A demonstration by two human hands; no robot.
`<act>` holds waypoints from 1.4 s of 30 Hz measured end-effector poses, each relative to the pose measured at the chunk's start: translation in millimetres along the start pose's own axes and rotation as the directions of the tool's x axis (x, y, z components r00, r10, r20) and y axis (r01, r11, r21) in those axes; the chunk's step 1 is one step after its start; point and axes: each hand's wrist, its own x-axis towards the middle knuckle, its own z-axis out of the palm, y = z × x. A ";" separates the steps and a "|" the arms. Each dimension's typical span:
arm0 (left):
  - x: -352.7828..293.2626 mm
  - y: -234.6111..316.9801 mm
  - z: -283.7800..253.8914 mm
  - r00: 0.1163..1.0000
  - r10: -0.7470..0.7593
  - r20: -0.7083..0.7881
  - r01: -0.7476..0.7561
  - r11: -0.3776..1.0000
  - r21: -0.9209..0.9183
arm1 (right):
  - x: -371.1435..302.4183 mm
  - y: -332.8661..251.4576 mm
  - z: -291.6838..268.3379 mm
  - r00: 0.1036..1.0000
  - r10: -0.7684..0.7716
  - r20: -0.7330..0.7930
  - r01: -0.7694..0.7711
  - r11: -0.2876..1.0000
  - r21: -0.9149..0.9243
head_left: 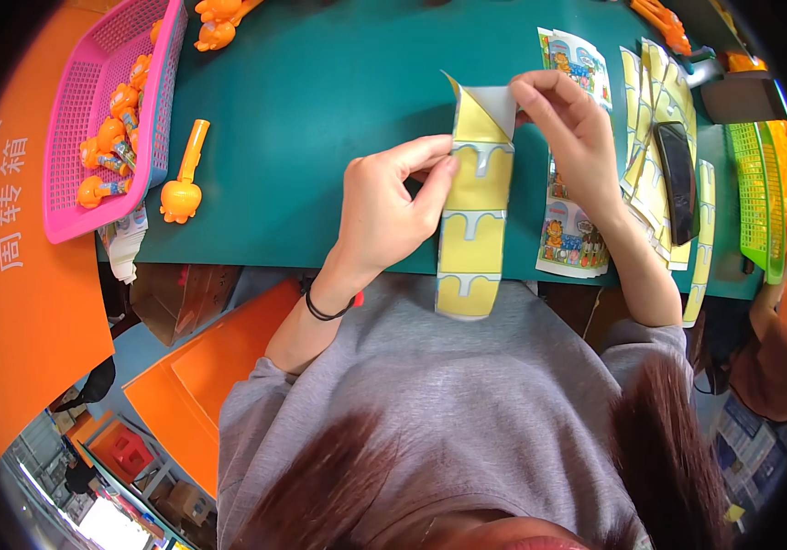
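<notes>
A strip of yellow stickers [476,243] with pale blue drip shapes hangs between my hands, its lower end past the table's front edge. My left hand [384,202] pinches the strip's left edge between thumb and fingers. At the top right corner, my right hand [577,137] grips the strip with thumb and forefinger. There the top is folded over, showing a pale grey-white underside. To the left of my left hand, an orange toy with an animal-shaped head and a long handle [183,194] lies on the green table [293,119].
A pink basket [62,197] with several orange toys stands at the left. To the right lie printed sticker sheets [569,240], more yellow strips [633,174] and a black phone [677,183]. Beyond them are a green basket [751,206] and another person's arm [783,266].
</notes>
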 end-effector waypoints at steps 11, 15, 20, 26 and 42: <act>1.3 -0.9 -15.7 0.987 -0.011 -0.163 0.044 0.979 0.201 | 22.4 10.0 -47.4 0.959 0.143 -0.244 -0.051 0.936 0.347; 13.8 -8.0 -9.5 0.901 0.324 -0.289 -0.179 0.883 0.433 | 12.3 -0.5 -35.1 0.925 -0.197 -0.326 0.193 0.980 -0.045; 4.3 18.1 1.1 0.916 0.329 -0.232 -0.264 0.926 0.271 | -4.5 -15.5 -5.0 0.631 -0.766 0.124 0.602 0.383 -0.701; 1.6 24.2 3.1 0.956 -0.264 0.127 0.283 0.721 -0.632 | -19.9 -15.9 -0.9 0.393 -0.826 0.403 0.698 -0.017 -0.716; -8.0 -13.2 -88.4 0.718 0.581 -0.384 -0.333 0.770 0.544 | 24.4 -1.0 -9.3 0.778 0.025 0.628 0.612 0.197 -0.766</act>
